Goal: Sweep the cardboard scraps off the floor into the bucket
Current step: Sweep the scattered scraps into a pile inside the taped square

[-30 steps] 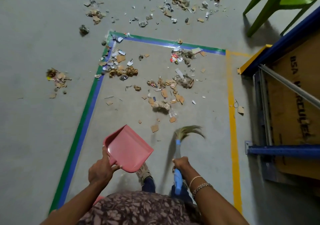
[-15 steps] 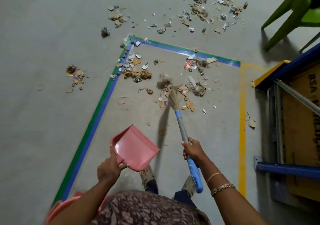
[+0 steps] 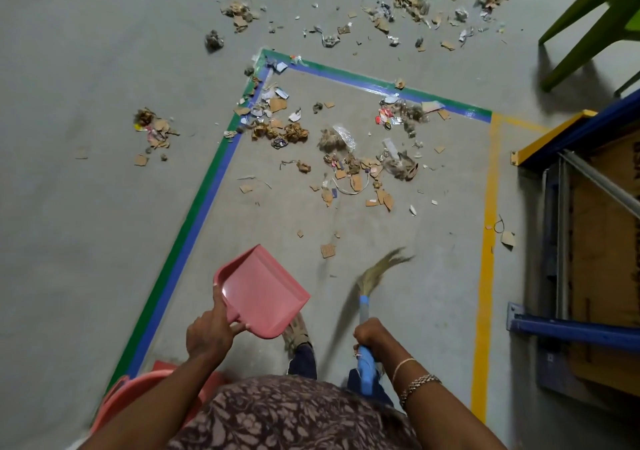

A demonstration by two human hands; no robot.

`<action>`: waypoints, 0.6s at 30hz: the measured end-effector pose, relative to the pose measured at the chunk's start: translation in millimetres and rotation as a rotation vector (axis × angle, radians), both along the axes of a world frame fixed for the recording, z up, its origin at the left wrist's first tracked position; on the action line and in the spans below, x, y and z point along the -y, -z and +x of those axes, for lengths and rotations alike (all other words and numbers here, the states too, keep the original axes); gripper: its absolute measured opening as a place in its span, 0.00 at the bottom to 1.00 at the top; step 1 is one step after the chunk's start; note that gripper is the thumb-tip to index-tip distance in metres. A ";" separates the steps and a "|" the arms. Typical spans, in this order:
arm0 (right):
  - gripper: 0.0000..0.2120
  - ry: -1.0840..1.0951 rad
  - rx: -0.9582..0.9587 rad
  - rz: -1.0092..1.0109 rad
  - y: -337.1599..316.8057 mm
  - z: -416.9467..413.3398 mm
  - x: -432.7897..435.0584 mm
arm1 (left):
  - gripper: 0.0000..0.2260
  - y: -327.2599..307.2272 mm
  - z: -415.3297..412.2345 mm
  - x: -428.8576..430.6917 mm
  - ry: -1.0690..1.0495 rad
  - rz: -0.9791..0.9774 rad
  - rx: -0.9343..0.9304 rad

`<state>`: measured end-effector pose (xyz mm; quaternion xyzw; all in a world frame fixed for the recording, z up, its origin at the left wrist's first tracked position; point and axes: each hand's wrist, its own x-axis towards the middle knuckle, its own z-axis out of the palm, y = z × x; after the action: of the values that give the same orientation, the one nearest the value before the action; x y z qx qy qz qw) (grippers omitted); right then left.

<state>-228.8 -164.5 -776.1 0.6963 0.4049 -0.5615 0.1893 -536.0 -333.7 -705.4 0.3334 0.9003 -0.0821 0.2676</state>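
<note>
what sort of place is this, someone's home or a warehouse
Probably a warehouse or storeroom, not a home: a bare concrete floor marked off with green-and-blue tape and a yellow line, and a blue steel rack on the right holding a large cardboard box.

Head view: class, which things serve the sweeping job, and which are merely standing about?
Job in hand:
broom, gripped by the right hand
pink dustpan, held by the left hand
cardboard scraps
pink bucket, lower left edge

Standing about:
green chair
blue rack
floor tape
</note>
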 end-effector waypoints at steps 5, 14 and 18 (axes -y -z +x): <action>0.09 0.070 -0.119 0.017 -26.0 -64.7 3.7 | 0.54 -0.1 -3.9 18.6 -0.029 -0.007 -0.011; 0.04 0.147 -0.332 0.080 -48.3 -74.4 -34.9 | 0.54 0.1 2.0 26.7 -0.100 0.011 0.023; 0.06 0.101 -0.354 0.262 -66.2 -62.4 -48.5 | 0.53 -2.5 4.7 19.8 -0.112 0.048 0.022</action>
<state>-291.2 -116.0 -709.9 0.6250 0.4660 -0.6263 -0.0049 -531.3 -353.5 -702.9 0.2898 0.9162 -0.0414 0.2737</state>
